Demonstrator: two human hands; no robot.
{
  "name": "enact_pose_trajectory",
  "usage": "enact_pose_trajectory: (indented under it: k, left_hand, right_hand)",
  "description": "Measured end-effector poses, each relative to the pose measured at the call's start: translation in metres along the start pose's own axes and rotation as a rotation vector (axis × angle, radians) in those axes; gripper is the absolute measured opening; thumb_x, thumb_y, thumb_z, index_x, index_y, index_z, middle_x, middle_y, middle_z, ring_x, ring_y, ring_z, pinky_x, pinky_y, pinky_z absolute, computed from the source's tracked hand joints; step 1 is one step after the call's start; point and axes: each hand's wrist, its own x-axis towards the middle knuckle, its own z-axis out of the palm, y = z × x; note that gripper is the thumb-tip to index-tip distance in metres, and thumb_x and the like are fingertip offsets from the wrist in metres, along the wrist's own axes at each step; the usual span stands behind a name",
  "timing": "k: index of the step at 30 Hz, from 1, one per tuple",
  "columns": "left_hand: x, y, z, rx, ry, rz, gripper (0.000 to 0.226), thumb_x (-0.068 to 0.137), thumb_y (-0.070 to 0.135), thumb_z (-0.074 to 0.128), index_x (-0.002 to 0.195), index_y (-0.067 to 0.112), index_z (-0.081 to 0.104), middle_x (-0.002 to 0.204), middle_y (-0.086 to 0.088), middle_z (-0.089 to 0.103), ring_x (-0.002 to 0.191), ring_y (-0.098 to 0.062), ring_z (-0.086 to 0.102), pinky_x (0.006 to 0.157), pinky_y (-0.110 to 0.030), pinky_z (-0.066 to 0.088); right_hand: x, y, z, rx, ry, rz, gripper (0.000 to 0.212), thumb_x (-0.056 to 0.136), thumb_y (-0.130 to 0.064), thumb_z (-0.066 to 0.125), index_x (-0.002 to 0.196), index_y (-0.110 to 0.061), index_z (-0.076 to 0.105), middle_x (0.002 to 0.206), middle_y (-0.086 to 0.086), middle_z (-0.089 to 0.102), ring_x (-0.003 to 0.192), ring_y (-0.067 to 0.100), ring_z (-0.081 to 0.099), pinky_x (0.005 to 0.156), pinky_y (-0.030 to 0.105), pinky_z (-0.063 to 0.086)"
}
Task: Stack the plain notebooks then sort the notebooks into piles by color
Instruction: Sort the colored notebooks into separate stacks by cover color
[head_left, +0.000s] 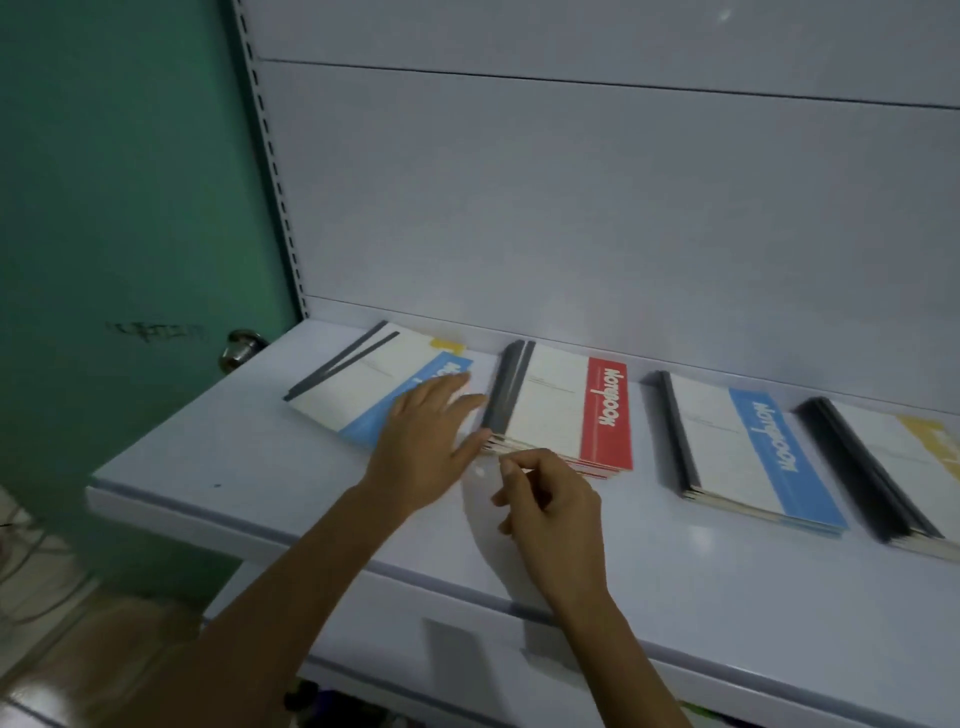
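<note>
White shelf (208, 467) is occupied by four notebook piles in a row: left blue pile (363, 384), red pile (556, 410), second blue pile (753, 452), yellow pile (893, 467). The left hand (421, 441) is laid flat on the left blue pile, grip apart. The right hand (550, 504) is curled at the red pile's near corner; its grip cannot be told.

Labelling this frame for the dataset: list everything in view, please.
left pile: few notebooks, blue band on top, yellow showing behind, far left
red pile: one, red band, centre
blue pile: one, blue band, right of centre
yellow pile: one, yellow band, far right, cut off
shelf: one, white, under all piles
door: one, green, left; metal knob
left hand: one, fingers straight, over left pile
right hand: one, fingers curled at red pile's front corner, grip unclear
</note>
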Motion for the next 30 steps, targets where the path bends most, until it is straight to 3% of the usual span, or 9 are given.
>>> enact_pose_trajectory:
  k: [2,7,11,14,18,20,23,27,30]
  left_hand:
    - [-0.007,-0.048,-0.012,0.074,-0.03,-0.046,0.058,0.083,0.057,0.045,0.123,0.017,0.061,0.135,-0.011,0.053,0.123,-0.032,0.05,0.098,-0.045,0.04]
    - [-0.026,-0.113,-0.029,0.102,-0.129,-0.016,0.066,0.079,0.059,0.039,0.117,0.012,0.065,0.114,-0.011,0.067,0.099,-0.03,0.064,0.084,-0.041,0.051]
    - [-0.036,-0.105,-0.048,0.057,0.018,0.032,0.051,0.086,0.05,0.029,0.112,0.025,0.065,0.105,0.003,0.07,0.089,-0.021,0.066,0.069,-0.031,0.049]
    - [-0.044,-0.092,-0.059,-0.057,-0.035,0.114,0.039,0.093,0.051,0.035,0.113,0.031,0.061,0.108,0.008,0.068,0.092,-0.014,0.063,0.073,-0.029,0.049]
    - [-0.037,-0.097,-0.066,-0.481,-0.397,0.134,0.052,0.079,0.066,0.054,0.12,0.034,0.061,0.12,0.013,0.063,0.107,-0.004,0.057,0.09,-0.033,0.05]
    - [-0.022,-0.117,-0.062,-0.724,-0.307,0.026,0.054,0.081,0.064,0.053,0.118,0.028,0.064,0.122,0.011,0.063,0.112,-0.003,0.054,0.097,-0.034,0.047]
    - [0.003,-0.161,-0.04,-0.434,0.083,-0.09,0.059,0.088,0.057,0.048,0.133,0.019,0.051,0.14,-0.001,0.049,0.131,-0.019,0.04,0.109,-0.042,0.033]
    - [0.011,-0.196,-0.014,-0.164,-0.231,-0.428,0.109,0.071,0.085,0.031,0.15,0.014,0.007,0.158,-0.01,0.008,0.146,-0.027,0.001,0.114,-0.052,0.0]
    - [0.012,-0.194,-0.009,-0.077,-0.296,-0.386,0.101,0.074,0.085,0.024,0.15,0.018,0.017,0.159,-0.007,0.007,0.146,-0.024,-0.003,0.113,-0.055,-0.006]
  right_hand:
    - [-0.003,-0.015,0.028,0.009,-0.056,0.004,0.013,0.094,-0.027,0.054,0.085,-0.034,0.06,0.076,-0.013,0.066,0.065,0.006,0.063,0.058,0.011,0.05]
    - [0.003,-0.03,0.084,-0.002,-0.114,0.117,0.015,0.095,-0.033,0.051,0.085,-0.029,0.062,0.074,-0.01,0.066,0.06,0.007,0.063,0.058,0.013,0.051]
    - [0.013,-0.043,0.108,0.051,-0.076,0.267,0.052,0.091,-0.055,0.04,0.078,-0.014,0.069,0.064,0.0,0.069,0.054,0.014,0.066,0.053,0.021,0.053]
    - [0.017,-0.048,0.113,0.088,-0.025,0.327,0.047,0.091,-0.052,0.048,0.073,-0.014,0.069,0.065,0.004,0.07,0.059,0.019,0.067,0.052,0.024,0.052]
    - [0.015,-0.038,0.11,0.082,0.089,0.349,0.013,0.092,-0.018,0.055,0.089,-0.008,0.063,0.089,0.003,0.069,0.079,0.018,0.066,0.062,0.031,0.054]
    - [0.011,-0.039,0.112,0.13,0.128,0.371,0.006,0.096,-0.018,0.051,0.096,-0.015,0.056,0.097,-0.006,0.062,0.086,0.014,0.063,0.063,0.028,0.055]
    - [0.007,-0.039,0.12,0.094,0.184,0.336,0.002,0.097,-0.023,0.049,0.097,-0.024,0.05,0.097,-0.014,0.057,0.087,0.01,0.061,0.07,0.027,0.053]
    - [0.007,-0.037,0.124,-0.036,0.233,0.275,0.014,0.096,-0.028,0.048,0.106,-0.018,0.049,0.096,-0.017,0.056,0.081,0.006,0.062,0.057,0.014,0.048]
    - [0.006,-0.036,0.125,-0.073,0.243,0.269,0.016,0.095,-0.03,0.048,0.105,-0.017,0.05,0.094,-0.018,0.056,0.078,0.005,0.062,0.051,0.012,0.048]
